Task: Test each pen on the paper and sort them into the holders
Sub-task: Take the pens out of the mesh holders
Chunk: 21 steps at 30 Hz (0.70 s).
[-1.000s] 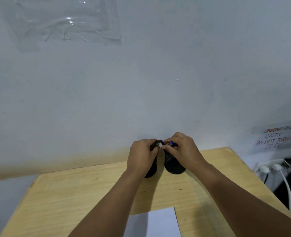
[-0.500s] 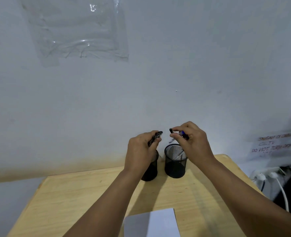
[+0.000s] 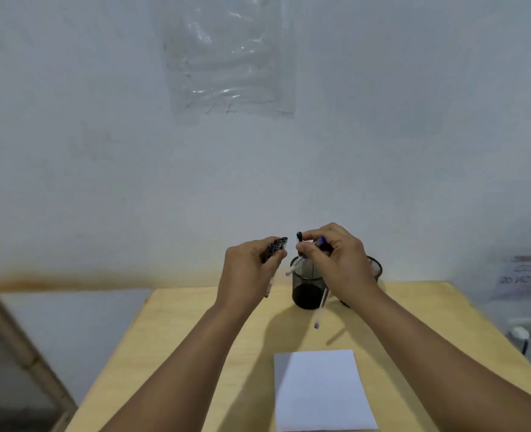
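left hand (image 3: 248,269): raised above the table's far end, curled tight round a bunch of dark-capped pens (image 3: 275,248), cap ends poking out past the thumb; held clear of the holders, likely as the untested stock

right hand (image 3: 335,260): raised over the holders, closed on several pens (image 3: 320,310); thumb and forefinger pinching a black-tipped one near its top, a pale barrel with a blue end hanging down in front of the nearer holder (exact count lost in motion blur), probably singling out one pen for the test

mesh holder, nearer (image 3: 307,289): black, upright, near the table's back edge, just left of the right wrist; contents not clear from here

mesh holder, farther (image 3: 374,269): black, mostly hidden behind the right hand, only its right rim and wall showing; set just beside the first, presumably to keep working and dead pens apart

paper (image 3: 321,391): white sheet, flat on the near part of the table, well apart from the holders and below both hands; no marks visible, placed within easy reach for scribbling

table (image 3: 195,332): light wood, pushed against a pale wall

stage, as judged: pens in hand, none touching the paper, testing not yet under way for this pen
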Motion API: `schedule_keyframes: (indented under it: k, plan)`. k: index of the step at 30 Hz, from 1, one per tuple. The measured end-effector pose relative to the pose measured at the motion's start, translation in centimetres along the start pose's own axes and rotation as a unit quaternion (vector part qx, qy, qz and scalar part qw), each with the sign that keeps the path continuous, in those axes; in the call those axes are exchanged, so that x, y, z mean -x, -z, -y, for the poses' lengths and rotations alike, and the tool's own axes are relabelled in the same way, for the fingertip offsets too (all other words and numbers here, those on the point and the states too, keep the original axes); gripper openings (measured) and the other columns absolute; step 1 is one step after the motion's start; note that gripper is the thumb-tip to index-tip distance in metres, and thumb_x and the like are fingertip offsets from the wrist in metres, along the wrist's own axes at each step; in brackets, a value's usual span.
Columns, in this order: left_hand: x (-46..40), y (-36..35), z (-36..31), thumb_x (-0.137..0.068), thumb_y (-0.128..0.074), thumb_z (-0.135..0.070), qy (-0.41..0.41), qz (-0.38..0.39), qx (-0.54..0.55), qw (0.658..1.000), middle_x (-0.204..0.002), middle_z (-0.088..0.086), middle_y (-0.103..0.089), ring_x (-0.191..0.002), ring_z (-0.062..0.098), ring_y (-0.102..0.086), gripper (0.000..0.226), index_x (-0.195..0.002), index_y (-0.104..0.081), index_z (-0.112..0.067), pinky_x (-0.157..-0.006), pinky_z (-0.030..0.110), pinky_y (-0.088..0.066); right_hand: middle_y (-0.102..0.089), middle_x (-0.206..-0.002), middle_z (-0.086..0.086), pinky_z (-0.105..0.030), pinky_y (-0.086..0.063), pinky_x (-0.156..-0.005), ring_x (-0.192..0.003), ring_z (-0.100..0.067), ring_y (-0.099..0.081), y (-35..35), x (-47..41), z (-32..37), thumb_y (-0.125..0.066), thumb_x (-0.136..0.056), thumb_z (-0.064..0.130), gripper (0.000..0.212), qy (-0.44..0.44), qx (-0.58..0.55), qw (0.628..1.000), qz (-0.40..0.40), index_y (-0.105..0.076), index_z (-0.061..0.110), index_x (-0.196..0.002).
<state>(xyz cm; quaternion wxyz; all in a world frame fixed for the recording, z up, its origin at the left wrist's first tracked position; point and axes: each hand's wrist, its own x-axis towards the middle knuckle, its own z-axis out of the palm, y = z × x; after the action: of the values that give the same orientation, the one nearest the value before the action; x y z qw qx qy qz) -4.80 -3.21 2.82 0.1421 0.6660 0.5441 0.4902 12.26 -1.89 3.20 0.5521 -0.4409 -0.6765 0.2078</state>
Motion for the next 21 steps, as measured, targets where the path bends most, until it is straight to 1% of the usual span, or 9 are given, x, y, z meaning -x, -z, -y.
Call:
schedule_keyframes:
  k: [1,4,6,10,13,16,18,19,21]
  plan:
    - [0.7,0.9,0.6,-0.088,-0.071,-0.023,0.029,0.014,0.007,0.999,-0.07,-0.004,-0.073,-0.064,0.012,-0.069,0.012,-0.097,-0.077,-0.028,-0.058,0.025,-0.054,-0.065,-0.088,0.002,-0.018,-0.05,-0.068,-0.076,-0.003,-0.064,-1.1,0.6,0.1,-0.074,-0.085,0.023,0.004,-0.03,-0.002,0.999,0.015,-0.074,0.022,-0.089]
    - [2.7,3.2,3.0,-0.087,-0.071,-0.024,0.081,0.05,-0.027,0.995,-0.073,-0.006,-0.075,-0.069,0.007,-0.07,0.007,-0.09,-0.078,-0.024,-0.07,0.03,-0.058,-0.069,-0.079,0.006,-0.026,-0.046,-0.063,-0.065,-0.006,-0.06,-4.4,2.6,0.3,-0.073,-0.085,0.031,0.009,-0.151,-0.059,0.985,0.057,-0.074,0.022,-0.089]
    - [3.8,4.5,4.8,-0.086,-0.073,-0.027,0.12,0.072,-0.057,0.989,-0.076,-0.003,-0.075,-0.072,0.01,-0.071,0.009,-0.088,-0.077,-0.02,-0.073,0.034,-0.059,-0.065,-0.07,0.007,-0.023,-0.041,-0.06,-0.057,-0.003,-0.053,-6.3,3.9,0.4,-0.072,-0.087,0.025,0.009,-0.204,-0.113,0.969,0.081,-0.074,0.017,-0.088]
    - [5.5,6.5,7.8,-0.084,-0.076,-0.03,0.196,0.114,-0.077,0.971,-0.076,0.01,-0.074,-0.076,0.024,-0.072,0.022,-0.082,-0.074,-0.009,-0.07,0.041,-0.058,-0.052,-0.052,0.011,-0.022,-0.035,-0.053,-0.053,-0.009,-0.041,-9.4,6.0,-0.1,-0.069,-0.09,0.021,0.018,-0.301,-0.114,0.935,0.15,-0.074,0.005,-0.095]
    - [6.8,7.3,9.3,-0.084,-0.076,-0.03,0.228,0.139,-0.081,0.96,-0.079,0.015,-0.074,-0.074,0.025,-0.072,0.026,-0.084,-0.073,-0.005,-0.068,0.039,-0.058,-0.047,-0.059,-0.002,-0.028,-0.036,-0.052,-0.055,-0.016,-0.037,-11.4,7.3,-0.5,-0.069,-0.09,0.024,0.029,-0.362,-0.093,0.904,0.208,-0.07,-0.003,-0.099]
    - [7.8,7.2,10.1,-0.083,-0.076,-0.03,0.245,0.145,-0.075,0.956,-0.082,0.019,-0.072,-0.064,0.02,-0.066,0.029,-0.083,-0.072,-0.002,-0.061,0.032,-0.054,-0.045,-0.063,-0.006,-0.029,-0.037,-0.052,-0.055,-0.017,-0.037,-13.0,8.4,-1.1,-0.07,-0.089,0.029,0.037,-0.394,-0.075,0.889,0.222,-0.067,-0.006,-0.102]
    - [8.2,6.9,10.5,-0.082,-0.077,-0.035,0.253,0.136,-0.045,0.957,-0.083,0.016,-0.073,-0.069,0.019,-0.067,0.032,-0.087,-0.074,-0.004,-0.067,0.037,-0.059,-0.054,-0.07,-0.008,-0.032,-0.041,-0.059,-0.062,-0.019,-0.045,-13.9,8.8,-1.4,-0.071,-0.088,0.034,0.04,-0.386,-0.062,0.896,0.213,-0.069,-0.004,-0.1]
    - [8.4,6.9,10.6,-0.082,-0.077,-0.038,0.259,0.131,-0.029,0.957,-0.088,0.013,-0.073,-0.077,0.018,-0.068,0.036,-0.094,-0.074,-0.005,-0.072,0.039,-0.059,-0.061,-0.079,-0.008,-0.035,-0.046,-0.068,-0.072,-0.02,-0.052,-14.1,8.9,-1.5,-0.07,-0.087,0.037,0.04,-0.375,-0.052,0.901,0.211,-0.07,-0.001,-0.099]
    - [8.6,6.9,10.7,-0.084,-0.075,-0.04,0.275,0.123,-0.022,0.953,-0.113,0.007,-0.069,-0.101,0.02,-0.065,0.05,-0.12,-0.067,-0.006,-0.085,0.033,-0.052,-0.068,-0.096,-0.009,-0.041,-0.05,-0.086,-0.093,-0.023,-0.061,-14.3,8.9,-1.5,-0.066,-0.089,0.042,0.04,-0.347,-0.014,0.912,0.216,-0.072,0.003,-0.097]
